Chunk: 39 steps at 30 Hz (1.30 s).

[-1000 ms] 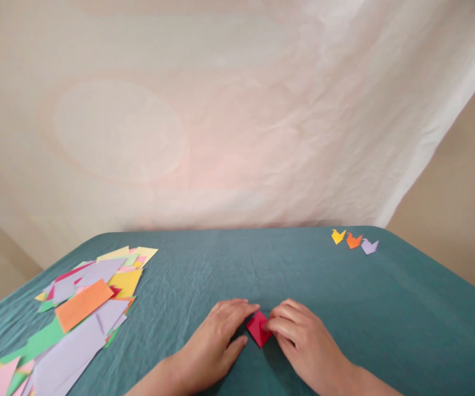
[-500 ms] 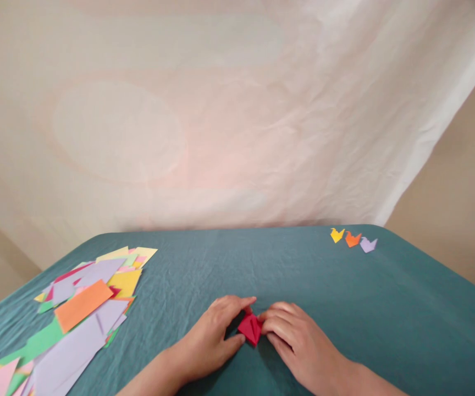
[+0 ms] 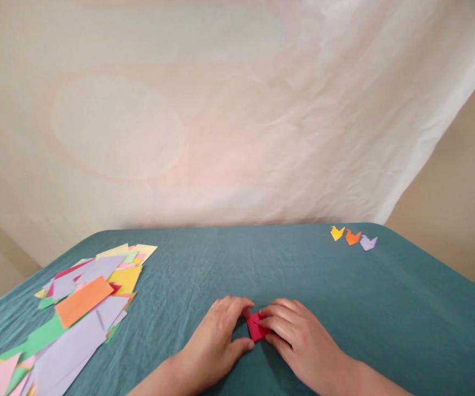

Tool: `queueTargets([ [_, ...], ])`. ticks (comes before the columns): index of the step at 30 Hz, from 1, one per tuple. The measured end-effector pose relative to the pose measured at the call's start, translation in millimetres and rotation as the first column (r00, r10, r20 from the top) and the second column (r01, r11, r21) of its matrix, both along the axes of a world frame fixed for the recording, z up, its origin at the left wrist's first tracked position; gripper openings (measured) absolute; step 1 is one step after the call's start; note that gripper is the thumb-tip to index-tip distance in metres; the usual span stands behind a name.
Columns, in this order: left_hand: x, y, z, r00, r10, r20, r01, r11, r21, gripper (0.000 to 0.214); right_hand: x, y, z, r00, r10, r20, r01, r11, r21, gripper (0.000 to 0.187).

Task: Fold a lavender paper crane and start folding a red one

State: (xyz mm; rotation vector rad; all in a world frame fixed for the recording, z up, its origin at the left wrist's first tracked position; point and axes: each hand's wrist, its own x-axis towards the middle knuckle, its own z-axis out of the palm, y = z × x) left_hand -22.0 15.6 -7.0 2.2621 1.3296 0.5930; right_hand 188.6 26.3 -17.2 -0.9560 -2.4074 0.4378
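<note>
A small folded piece of red paper (image 3: pixel 256 328) lies on the teal tablecloth near the front middle. My left hand (image 3: pixel 219 338) curves around its left side, with the index fingertip at the paper's upper corner and the thumb by its lower left edge. From the right, my right hand (image 3: pixel 297 335) grips the paper, fingers bent over its top and thumb at the lower edge. The right fingers hide part of the red paper, and its exact folded form is hard to make out.
A loose pile of coloured paper sheets (image 3: pixel 72 352) spreads over the left side of the table. At the far right corner lie a yellow paper bird (image 3: pixel 337 234), an orange one (image 3: pixel 353 237) and a lilac one (image 3: pixel 368 243). A pale cloth (image 3: pixel 221 121) hangs behind.
The red paper has turned and shifted slightly right, and now looks squarer. My right fingers have moved over its top. My left hand has moved a little right.
</note>
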Motion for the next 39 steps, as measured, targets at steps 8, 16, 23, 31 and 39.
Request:
queueTargets([
  [8, 7.3, -3.7, 14.4, 0.999, -0.019, -0.046, 0.020, 1.000, 0.006, 0.023, -0.4, -2.6, 1.6, 1.000, -0.023, 0.002, 0.023, 1.000, -0.006, 0.014],
  [16, 8.2, -4.0, 15.1, 1.000, -0.012, -0.016, 0.012, 1.000, 0.003, 0.021, -3.9, -5.6, 0.0, 0.998, -0.040, 0.043, 0.040, 0.999, 0.008, 0.011],
  [23, 6.6, -0.9, 7.5, 1.000, -0.011, -0.027, 0.012, 0.998, 0.062, 0.006, -5.3, -5.1, -8.1, 0.997, -0.077, 0.027, 0.077, 0.997, 0.008, 0.007],
  [31, 3.4, 0.7, 4.4, 0.972, -0.123, -0.200, 0.159, 0.971, 0.177, 0.018, -9.0, -3.8, -16.1, 0.996, -0.093, -0.013, 0.094, 0.995, 0.042, 0.010],
  [39, 8.0, -1.1, 1.2, 1.000, 0.016, -0.022, -0.014, 0.996, 0.087, 0.008, -11.5, -4.0, -10.3, 0.986, -0.162, -0.041, 0.160, 0.986, -0.052, 0.009],
])
